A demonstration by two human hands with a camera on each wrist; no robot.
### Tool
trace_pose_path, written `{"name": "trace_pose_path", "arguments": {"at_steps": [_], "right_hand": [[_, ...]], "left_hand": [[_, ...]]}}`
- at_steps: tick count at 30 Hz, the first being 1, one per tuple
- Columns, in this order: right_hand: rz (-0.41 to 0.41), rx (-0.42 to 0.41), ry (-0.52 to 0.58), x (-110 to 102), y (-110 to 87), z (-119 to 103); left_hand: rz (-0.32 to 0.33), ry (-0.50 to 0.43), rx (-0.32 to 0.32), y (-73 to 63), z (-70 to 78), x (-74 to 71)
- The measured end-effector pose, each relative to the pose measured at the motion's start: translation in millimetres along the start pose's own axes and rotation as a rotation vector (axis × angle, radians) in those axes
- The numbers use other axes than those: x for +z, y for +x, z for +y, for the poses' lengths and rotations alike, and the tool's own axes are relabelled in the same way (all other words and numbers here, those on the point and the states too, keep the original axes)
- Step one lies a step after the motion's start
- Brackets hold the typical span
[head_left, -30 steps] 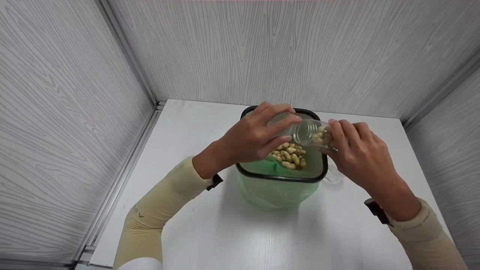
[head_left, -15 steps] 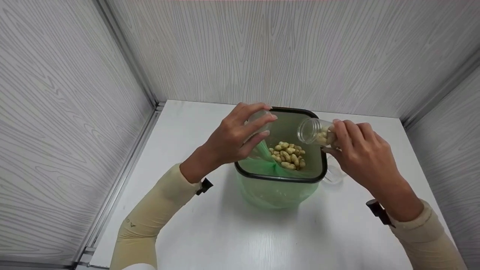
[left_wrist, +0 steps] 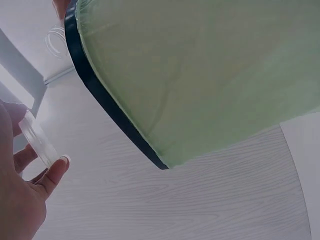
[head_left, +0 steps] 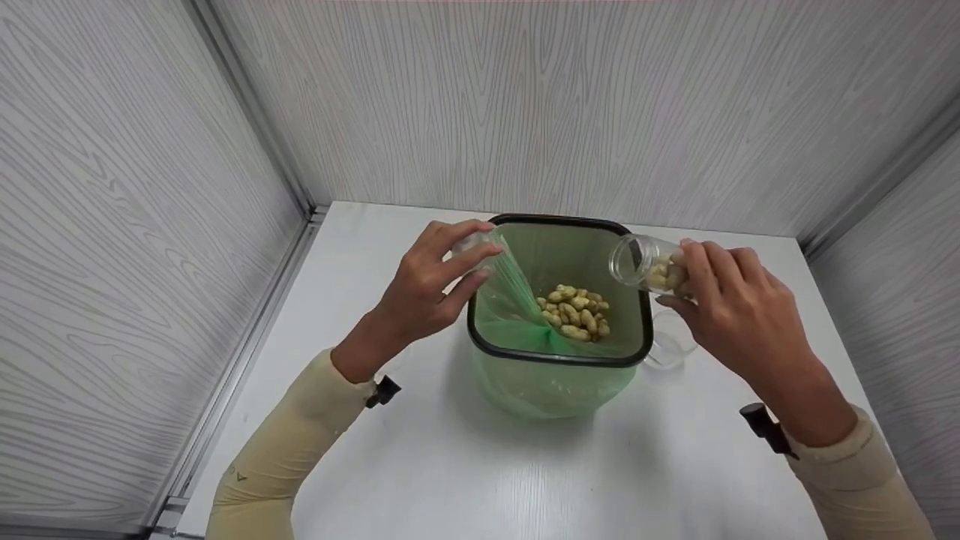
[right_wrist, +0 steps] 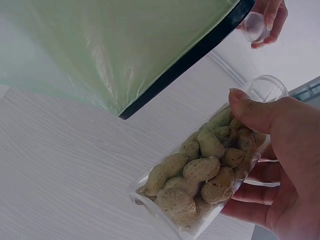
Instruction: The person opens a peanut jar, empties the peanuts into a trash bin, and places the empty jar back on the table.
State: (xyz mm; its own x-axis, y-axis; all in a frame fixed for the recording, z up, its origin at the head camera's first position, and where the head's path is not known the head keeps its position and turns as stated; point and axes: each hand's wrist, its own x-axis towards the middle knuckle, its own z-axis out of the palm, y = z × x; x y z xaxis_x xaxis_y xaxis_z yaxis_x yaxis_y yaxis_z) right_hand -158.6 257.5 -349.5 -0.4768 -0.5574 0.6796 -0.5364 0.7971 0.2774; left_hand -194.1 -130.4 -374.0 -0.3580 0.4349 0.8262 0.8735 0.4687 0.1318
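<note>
My right hand grips a clear jar part-filled with unshelled peanuts. The jar leans with its uncapped mouth to the left, over the bin's right rim; the right wrist view shows peanuts packed in its lower part. My left hand pinches a clear round lid by its edge, at the bin's left rim. Between the hands stands a bin with a black rim and a green liner bag. A heap of peanuts lies inside it.
A clear round container stands on the white table, right of the bin and partly behind my right hand. Wood-patterned panels close off the back and both sides.
My left hand has moved left with the lid, away from the jar's mouth to the bin's left rim. My right hand and the jar have shifted slightly right.
</note>
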Motion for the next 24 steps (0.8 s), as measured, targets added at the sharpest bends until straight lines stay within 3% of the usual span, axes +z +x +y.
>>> {"name": "trace_pose_path", "arguments": {"at_steps": [13,24], "right_hand": [[0.006,0.042,0.054,4.0,-9.5,6.5],[0.004,0.074,0.064,6.3,-18.1,11.0]], "left_hand": [[0.079,-0.014,-0.167,-41.6,-14.5,-1.3],[-0.020,-0.004,-0.302,-76.8,-27.2,7.1]]}}
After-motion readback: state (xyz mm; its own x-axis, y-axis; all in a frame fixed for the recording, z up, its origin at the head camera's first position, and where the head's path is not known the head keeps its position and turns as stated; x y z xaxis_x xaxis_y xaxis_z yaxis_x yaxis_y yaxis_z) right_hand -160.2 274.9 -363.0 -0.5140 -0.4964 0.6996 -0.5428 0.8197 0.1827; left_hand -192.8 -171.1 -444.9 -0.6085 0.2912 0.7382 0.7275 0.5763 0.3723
